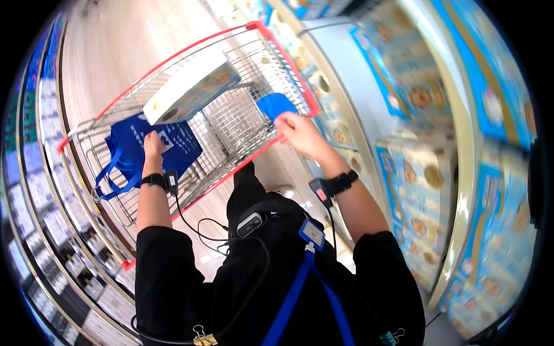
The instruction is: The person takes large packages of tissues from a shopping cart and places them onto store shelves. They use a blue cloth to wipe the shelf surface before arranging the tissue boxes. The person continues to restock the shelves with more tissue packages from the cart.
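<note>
A wire shopping cart (203, 142) with red plastic rims stands before me, turned sideways. Over a dark blue tote bag (184, 145) in its left part, my left hand (152, 146) is held with fingers curled; whether they grip the bag is not clear. A large white and pale blue carton (190, 86) leans along the cart's far side, beside the bag. My right hand (298, 133) is at the near right rim, fingers bent against the lower edge of a bright blue rounded item (275, 105). Its grip is hidden by the fingers.
Shelves of blue and cream packages (415, 173) rise close on my right. Low shelves with boxed goods (52, 186) run along the left. Pale floor (117, 34) stretches beyond the cart. Cables (207, 238) hang from my wrist devices, and a badge (311, 234) hangs at my front.
</note>
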